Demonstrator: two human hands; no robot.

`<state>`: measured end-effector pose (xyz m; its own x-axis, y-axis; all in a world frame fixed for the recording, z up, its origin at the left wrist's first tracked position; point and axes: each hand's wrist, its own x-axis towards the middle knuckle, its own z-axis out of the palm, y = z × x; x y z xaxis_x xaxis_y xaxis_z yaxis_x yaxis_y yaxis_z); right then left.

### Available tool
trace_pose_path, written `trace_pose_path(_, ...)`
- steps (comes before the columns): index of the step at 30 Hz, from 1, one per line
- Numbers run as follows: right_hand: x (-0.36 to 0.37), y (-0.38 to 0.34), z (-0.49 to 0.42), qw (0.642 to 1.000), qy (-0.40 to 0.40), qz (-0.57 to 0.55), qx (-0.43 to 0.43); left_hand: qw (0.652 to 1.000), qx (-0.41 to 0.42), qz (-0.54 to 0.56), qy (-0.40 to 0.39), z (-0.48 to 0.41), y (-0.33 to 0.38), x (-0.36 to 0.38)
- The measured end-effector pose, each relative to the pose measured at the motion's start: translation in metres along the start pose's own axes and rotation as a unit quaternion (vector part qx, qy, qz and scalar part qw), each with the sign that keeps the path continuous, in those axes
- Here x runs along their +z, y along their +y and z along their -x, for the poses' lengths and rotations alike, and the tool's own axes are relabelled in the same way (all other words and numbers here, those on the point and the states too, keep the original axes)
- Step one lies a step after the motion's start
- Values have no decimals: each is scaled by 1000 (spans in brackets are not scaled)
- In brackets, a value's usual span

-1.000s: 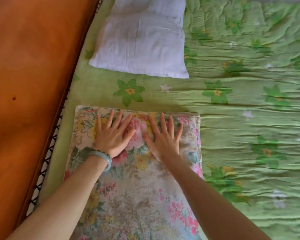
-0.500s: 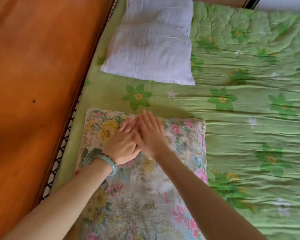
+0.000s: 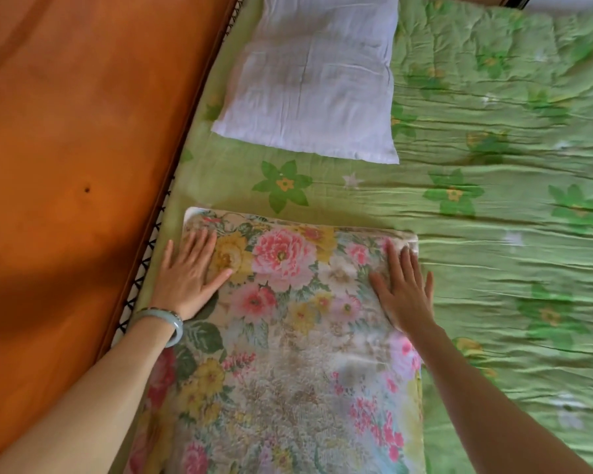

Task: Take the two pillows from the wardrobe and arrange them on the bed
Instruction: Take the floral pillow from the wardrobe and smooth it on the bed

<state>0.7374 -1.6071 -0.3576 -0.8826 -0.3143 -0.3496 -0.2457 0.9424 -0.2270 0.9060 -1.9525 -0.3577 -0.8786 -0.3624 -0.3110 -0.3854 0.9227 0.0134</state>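
Note:
A flowered pillow [image 3: 288, 330] lies flat on the green quilted bedspread [image 3: 493, 234], close to the headboard. My left hand [image 3: 189, 275], with a pale bangle on the wrist, presses flat on the pillow's left edge. On the pillow's right edge rests my right hand [image 3: 404, 285], fingers straight. Farther up the bed a plain white pillow [image 3: 312, 80] lies by the headboard, apart from the flowered one.
An orange-brown wooden headboard [image 3: 65, 165] runs along the left side of the bed. A strip of dark lacing [image 3: 144, 265] shows between it and the bedspread. The bedspread stretches away to the right.
My hands, together at the pillow's middle half a second ago, have slid apart to its left and right edges. The view has shifted slightly.

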Motion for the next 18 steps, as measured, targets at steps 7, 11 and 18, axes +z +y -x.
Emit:
trace_pose_path(7, -7, -119, 82, 981, 62, -6, -183, 987, 80, 75, 114, 80, 74, -25)
trace_pose_path(11, 40, -137, 132, 961, 18, 75, -267, 994, 98, 28, 50, 130, 93, -3)
trace_pose_path(18, 54, -80, 125, 973, 60, 122, -184, 995, 75, -7, 61, 132, 58, 31)
